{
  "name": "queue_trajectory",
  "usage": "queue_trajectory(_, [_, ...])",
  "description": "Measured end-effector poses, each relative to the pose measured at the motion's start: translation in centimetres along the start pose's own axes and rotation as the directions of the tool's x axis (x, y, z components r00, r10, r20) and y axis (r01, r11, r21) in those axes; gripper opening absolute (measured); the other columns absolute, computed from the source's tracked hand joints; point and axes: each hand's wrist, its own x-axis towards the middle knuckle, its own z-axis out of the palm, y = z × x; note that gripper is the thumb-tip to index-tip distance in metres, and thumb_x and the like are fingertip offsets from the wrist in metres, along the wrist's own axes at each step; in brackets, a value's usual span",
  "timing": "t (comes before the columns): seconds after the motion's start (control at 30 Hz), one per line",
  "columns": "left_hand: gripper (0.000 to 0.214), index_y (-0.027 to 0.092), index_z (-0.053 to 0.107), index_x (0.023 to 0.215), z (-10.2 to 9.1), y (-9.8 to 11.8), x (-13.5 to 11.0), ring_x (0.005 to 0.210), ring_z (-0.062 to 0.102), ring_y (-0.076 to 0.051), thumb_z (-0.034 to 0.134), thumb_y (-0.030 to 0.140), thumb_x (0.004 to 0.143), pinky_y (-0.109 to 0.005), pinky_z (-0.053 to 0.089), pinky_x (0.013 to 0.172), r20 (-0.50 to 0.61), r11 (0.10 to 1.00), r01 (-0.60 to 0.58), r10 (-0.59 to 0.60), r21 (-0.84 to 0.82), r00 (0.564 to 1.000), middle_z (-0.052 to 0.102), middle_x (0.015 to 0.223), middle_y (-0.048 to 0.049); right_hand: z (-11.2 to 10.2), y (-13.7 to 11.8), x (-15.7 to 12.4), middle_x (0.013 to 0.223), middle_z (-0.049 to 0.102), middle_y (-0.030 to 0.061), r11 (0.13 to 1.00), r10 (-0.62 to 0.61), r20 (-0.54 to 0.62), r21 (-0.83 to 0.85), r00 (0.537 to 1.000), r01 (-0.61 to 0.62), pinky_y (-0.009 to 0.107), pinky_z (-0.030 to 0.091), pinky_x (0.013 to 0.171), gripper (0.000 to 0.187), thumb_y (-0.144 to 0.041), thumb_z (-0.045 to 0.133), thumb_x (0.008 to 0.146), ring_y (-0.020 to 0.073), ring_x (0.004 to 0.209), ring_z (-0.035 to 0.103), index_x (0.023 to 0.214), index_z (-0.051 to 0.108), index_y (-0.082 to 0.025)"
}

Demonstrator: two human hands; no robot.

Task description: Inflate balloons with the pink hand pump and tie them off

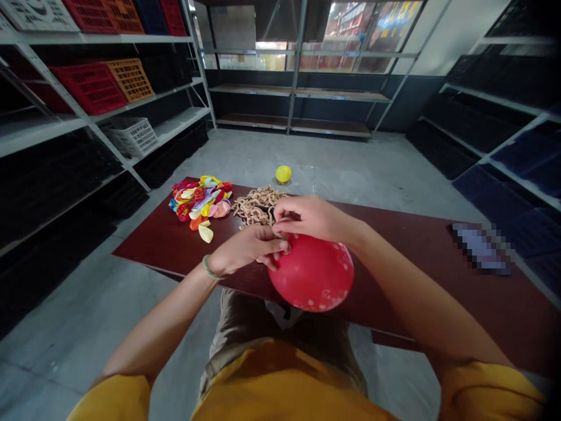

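An inflated red balloon (312, 273) with pale printed marks hangs in front of me at the table's near edge. My left hand (250, 248), a green band at its wrist, is closed at the balloon's neck end, thumb and fingers pinched together. Just above it, my right hand (316, 217) is closed too, its fingertips pinching what looks like a short beige cord by the neck. Fingers cover most of the neck and cord. Beyond the hands lies a heap of beige cords (254, 204). Left of that is a pile of limp, multicoloured balloons (202, 199).
The dark red table (149, 242) stretches across in front of me. A blurred-out flat object (481, 248) lies on its right side. On the floor beyond sits a yellow balloon (283, 173). Shelves with crates (90, 88) line the left; racks stand at back and right.
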Motion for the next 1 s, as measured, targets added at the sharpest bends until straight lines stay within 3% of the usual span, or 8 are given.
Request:
queue_trajectory(0.2, [0.029,0.014,0.069,0.080,1.0,-0.4,0.0,0.058,0.064,-0.010,0.069,0.042,0.085,-0.022,0.053,0.057,-0.036,0.999,-0.032,0.032,0.002,0.999,0.065,0.072,-0.0016,0.7,0.3,0.2,0.086,0.069,-0.0018,0.994,-0.037,-0.027,0.103,0.999,0.039,0.025,0.045,0.074,0.010,-0.030,0.061,0.094,0.0114,0.077,0.061,0.094,0.066,-0.022])
queue_trajectory(0.27, [0.027,0.013,0.070,0.083,1.2,-0.5,-0.1,0.059,0.064,-0.010,0.066,0.040,0.087,-0.022,0.052,0.058,-0.048,0.999,-0.039,0.039,0.004,0.998,0.066,0.074,-0.0025,0.6,0.5,-0.1,0.103,0.069,0.0015,0.995,-0.061,-0.107,0.072,0.992,0.069,0.028,0.047,0.087,0.015,-0.030,0.061,0.094,0.0150,0.094,0.063,0.106,0.068,-0.026])
queue_trajectory(0.4, [0.025,0.014,0.071,0.087,1.1,-0.9,-0.4,0.061,0.065,-0.009,0.068,0.039,0.086,-0.021,0.052,0.059,-0.168,0.992,-0.075,0.057,-0.099,0.984,0.070,0.086,-0.0045,-0.1,0.6,-1.5,0.131,0.059,0.0048,0.992,-0.125,-0.198,-0.027,0.972,0.122,0.036,0.040,0.109,0.032,-0.028,0.058,0.096,0.0203,0.126,0.052,0.127,0.064,-0.032])
queue_trajectory(0.57, [0.026,0.015,0.071,0.085,1.1,-1.2,-0.6,0.059,0.065,-0.009,0.069,0.041,0.086,-0.017,0.047,0.053,-0.250,0.986,-0.138,0.111,-0.092,0.962,0.069,0.079,-0.0030,-0.1,0.8,-3.2,0.123,0.060,0.0059,0.985,-0.150,-0.185,-0.111,0.971,0.131,0.040,0.042,0.106,0.025,-0.026,0.056,0.097,0.0197,0.120,0.054,0.118,0.070,-0.029])
queue_trajectory(0.77, [0.023,0.015,0.072,0.084,1.4,-1.0,-0.8,0.059,0.063,-0.010,0.066,0.036,0.089,-0.019,0.049,0.056,-0.188,0.951,-0.282,0.303,0.130,0.934,0.067,0.071,-0.0020,1.1,0.9,-3.3,0.123,0.061,0.0057,0.958,-0.186,-0.114,-0.240,0.976,0.154,0.043,0.041,0.105,0.029,-0.017,0.052,0.097,0.0211,0.117,0.052,0.118,0.068,-0.028])
queue_trajectory(0.87, [0.023,0.015,0.072,0.084,1.6,-1.3,-0.9,0.056,0.060,-0.009,0.066,0.036,0.089,-0.019,0.048,0.055,-0.181,0.947,-0.272,0.302,0.173,0.936,0.065,0.065,-0.0008,1.5,1.0,-3.2,0.120,0.062,0.0055,0.952,-0.213,-0.120,-0.249,0.970,0.178,0.043,0.043,0.103,0.020,-0.018,0.055,0.095,0.0205,0.115,0.053,0.105,0.070,-0.026])
queue_trajectory(1.0, [0.022,0.015,0.073,0.084,1.8,-1.7,-0.8,0.056,0.063,-0.010,0.068,0.037,0.086,-0.019,0.046,0.051,-0.258,0.969,-0.236,0.246,0.072,0.934,0.068,0.070,-0.0021,1.9,0.9,-3.3,0.111,0.064,0.0049,0.952,-0.235,-0.213,-0.247,0.948,0.180,0.041,0.046,0.097,0.011,-0.018,0.058,0.090,0.0197,0.107,0.056,0.092,0.066,-0.024])
